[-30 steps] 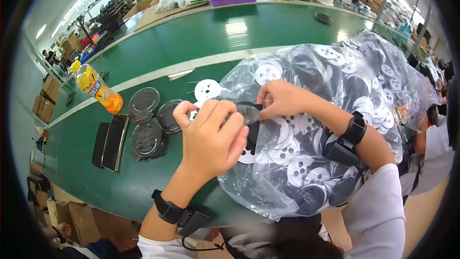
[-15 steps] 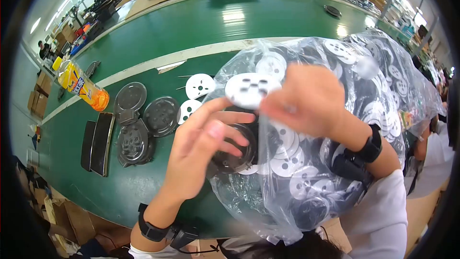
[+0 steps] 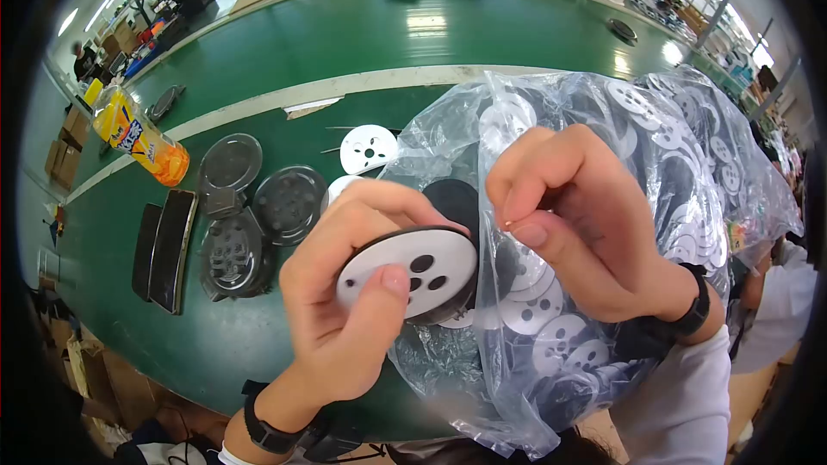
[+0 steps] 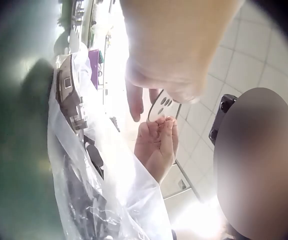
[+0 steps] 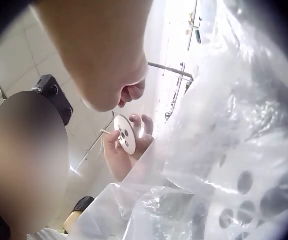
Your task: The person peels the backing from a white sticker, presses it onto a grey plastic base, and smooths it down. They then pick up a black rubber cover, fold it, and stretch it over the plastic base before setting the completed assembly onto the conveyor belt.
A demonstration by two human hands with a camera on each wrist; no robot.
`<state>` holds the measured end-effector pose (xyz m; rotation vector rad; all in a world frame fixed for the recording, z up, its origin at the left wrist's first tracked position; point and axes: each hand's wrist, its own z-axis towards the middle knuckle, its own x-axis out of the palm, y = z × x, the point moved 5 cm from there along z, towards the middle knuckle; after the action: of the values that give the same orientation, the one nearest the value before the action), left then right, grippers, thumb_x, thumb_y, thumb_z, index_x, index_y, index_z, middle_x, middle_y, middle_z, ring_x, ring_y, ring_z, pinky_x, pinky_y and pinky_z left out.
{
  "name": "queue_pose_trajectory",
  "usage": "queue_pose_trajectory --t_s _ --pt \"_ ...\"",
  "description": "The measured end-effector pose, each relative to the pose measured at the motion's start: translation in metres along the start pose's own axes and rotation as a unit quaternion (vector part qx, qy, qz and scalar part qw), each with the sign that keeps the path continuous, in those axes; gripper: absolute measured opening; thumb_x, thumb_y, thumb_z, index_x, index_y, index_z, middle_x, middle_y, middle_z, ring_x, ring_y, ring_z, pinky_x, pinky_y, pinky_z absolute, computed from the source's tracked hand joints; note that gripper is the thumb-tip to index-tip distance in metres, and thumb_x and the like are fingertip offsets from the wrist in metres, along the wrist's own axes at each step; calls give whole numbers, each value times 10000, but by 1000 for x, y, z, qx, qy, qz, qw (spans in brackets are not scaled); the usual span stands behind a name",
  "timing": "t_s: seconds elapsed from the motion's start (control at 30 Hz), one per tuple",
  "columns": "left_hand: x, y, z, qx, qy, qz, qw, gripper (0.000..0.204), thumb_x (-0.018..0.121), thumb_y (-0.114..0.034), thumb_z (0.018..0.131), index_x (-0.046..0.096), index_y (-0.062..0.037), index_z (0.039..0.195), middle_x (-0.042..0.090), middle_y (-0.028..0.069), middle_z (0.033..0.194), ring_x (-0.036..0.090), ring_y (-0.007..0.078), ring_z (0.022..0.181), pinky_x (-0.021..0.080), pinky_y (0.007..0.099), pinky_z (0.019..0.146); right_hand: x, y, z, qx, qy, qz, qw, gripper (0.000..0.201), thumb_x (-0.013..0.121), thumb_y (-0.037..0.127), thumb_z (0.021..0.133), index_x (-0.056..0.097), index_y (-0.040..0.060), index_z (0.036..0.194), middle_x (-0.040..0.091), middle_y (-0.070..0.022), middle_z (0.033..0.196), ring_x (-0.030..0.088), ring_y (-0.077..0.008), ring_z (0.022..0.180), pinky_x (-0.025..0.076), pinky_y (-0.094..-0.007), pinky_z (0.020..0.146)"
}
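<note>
My left hand [image 3: 340, 310] grips a white disc [image 3: 452, 260] with round holes and a dark edge, its thumb across the face and fingers behind. The disc is tilted, held over the table near the bag's left edge. To the right, my right hand [image 3: 594, 232] is raised over the bag, fingers curled, with a tiny pale piece [image 3: 507, 224] pinched between thumb and forefinger. In the right wrist view a thin pale strand [image 5: 102, 137] shows beside the disc. Partly hidden behind the held disc lies a dark round part [image 3: 466, 297].
A large clear plastic bag [image 3: 508, 418] full of white and dark discs covers the table's right side. Left of my hands lie dark round covers [image 3: 291, 204], two phones [image 3: 172, 250] and a drink bottle [image 3: 142, 138]. Another white disc [image 3: 369, 150] lies behind the left hand.
The white disc, first carried by my right hand, is now in my left hand and turned face up toward me. My right hand has pulled away to the right, thumb and forefinger together.
</note>
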<state>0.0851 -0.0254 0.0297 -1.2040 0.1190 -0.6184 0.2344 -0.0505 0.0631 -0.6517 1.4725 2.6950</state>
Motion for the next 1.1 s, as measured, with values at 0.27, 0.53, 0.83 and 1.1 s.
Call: queue_pose_trajectory --t_s 0.27,0.53,0.83,1.1 --pt "-2 -9 -3 -11 -5 88 996 284 491 -211 848 357 32 908 532 180 735 519 181 403 399 234 307 10 -1 -3 144 21 131 981 150 517 -74 791 495 -51 938 517 -94 852 504 -119 759 400 -225 662" --pt "2 -8 -5 12 -29 74 997 295 513 -202 831 381 47 916 509 160 659 483 157 377 397 236 305 10 -4 -5 166 33 117 979 113 529 -94 770 567 -48 866 538 -102 872 518 -136 767 408 -237 672" --pt "3 -6 -4 -33 -12 52 998 291 518 -220 802 407 41 867 505 151 617 476 147 373 369 224 296 6 -3 -2 119 44 62 990 90 597 -78 668 595 -14 731 574 -95 729 532 -158 660 397 -252 601" --pt "2 -2 -5 -29 -11 61 998 266 501 -193 820 408 46 890 515 154 646 482 152 390 387 226 315 5 1 -2 86 11 -7 996 93 584 -75 660 598 -10 726 566 -80 705 489 -114 560 332 -215 469"
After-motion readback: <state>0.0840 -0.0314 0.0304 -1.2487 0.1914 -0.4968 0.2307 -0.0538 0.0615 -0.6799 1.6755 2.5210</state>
